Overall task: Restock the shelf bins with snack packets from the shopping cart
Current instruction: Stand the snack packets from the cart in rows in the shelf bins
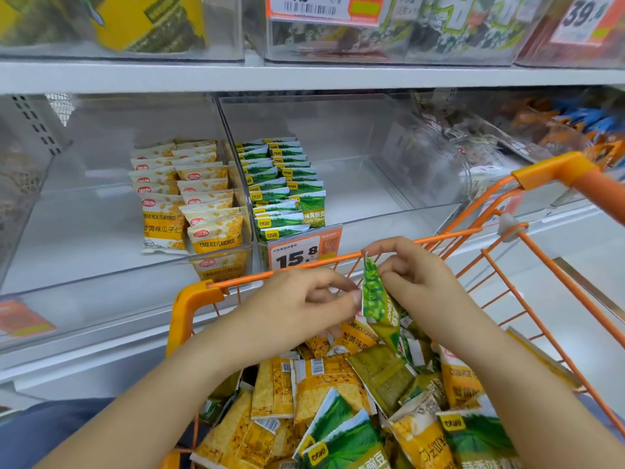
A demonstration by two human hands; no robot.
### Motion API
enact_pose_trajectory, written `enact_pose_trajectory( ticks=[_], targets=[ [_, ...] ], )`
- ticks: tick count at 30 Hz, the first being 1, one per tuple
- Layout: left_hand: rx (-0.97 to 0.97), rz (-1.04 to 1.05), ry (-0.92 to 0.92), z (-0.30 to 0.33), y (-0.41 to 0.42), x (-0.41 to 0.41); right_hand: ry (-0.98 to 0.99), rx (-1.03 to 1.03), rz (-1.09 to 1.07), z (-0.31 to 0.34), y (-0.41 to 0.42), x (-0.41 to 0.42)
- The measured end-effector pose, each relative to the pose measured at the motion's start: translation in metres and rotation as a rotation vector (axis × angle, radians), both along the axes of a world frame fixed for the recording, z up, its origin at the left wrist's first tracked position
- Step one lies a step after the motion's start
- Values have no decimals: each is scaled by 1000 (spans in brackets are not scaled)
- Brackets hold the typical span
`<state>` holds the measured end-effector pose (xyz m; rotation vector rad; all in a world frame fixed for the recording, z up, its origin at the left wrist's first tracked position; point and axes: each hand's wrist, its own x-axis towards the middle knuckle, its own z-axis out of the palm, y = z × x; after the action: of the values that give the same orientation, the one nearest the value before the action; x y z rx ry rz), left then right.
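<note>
Standing upright above the cart's front end, a green pea packet (pixel 373 292) is held between two hands. The right hand (pixel 416 275) pinches its top corner and right edge with curled fingers, and the left hand (pixel 297 299) pinches its left edge with thumb and fingers. Under the hands, the orange shopping cart (pixel 199 299) holds a loose pile of yellow packets (pixel 324 384) and green packets (pixel 341 431), lying mixed and in all directions. Behind the cart is the shelf with clear bins. The left bin (pixel 101 265) has rows of yellow crab roe packets (pixel 189 201) standing at its right side. The middle bin (pixel 372 198) has rows of green packets (pixel 280 184) standing at its left side, and an orange price tag (pixel 304 247) on its front.
</note>
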<state>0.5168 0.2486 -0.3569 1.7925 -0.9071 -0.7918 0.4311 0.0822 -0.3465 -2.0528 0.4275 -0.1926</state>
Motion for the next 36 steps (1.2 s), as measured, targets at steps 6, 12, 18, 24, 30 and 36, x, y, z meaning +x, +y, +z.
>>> enact_pose_trajectory(
  ticks=[6, 12, 18, 24, 30, 36],
  targets=[
    [-76, 68, 324, 12, -2, 0, 16, -156, -11, -4, 4, -2],
    [5, 57, -49, 5, 1, 4, -85, 141, -4, 6, 17, -1],
    [-254, 246, 91, 9, 2, 9, 39, 247, 140, 14, 14, -6],
    [-269, 263, -13, 4, 4, 15, -74, 241, 83, 18, 10, -5],
    [-69, 550, -865, -4, 12, 31, -118, -281, -94, 43, -19, 26],
    [217, 528, -861, -13, 11, 40, 106, -650, -11, 45, -42, 108]
  ],
)
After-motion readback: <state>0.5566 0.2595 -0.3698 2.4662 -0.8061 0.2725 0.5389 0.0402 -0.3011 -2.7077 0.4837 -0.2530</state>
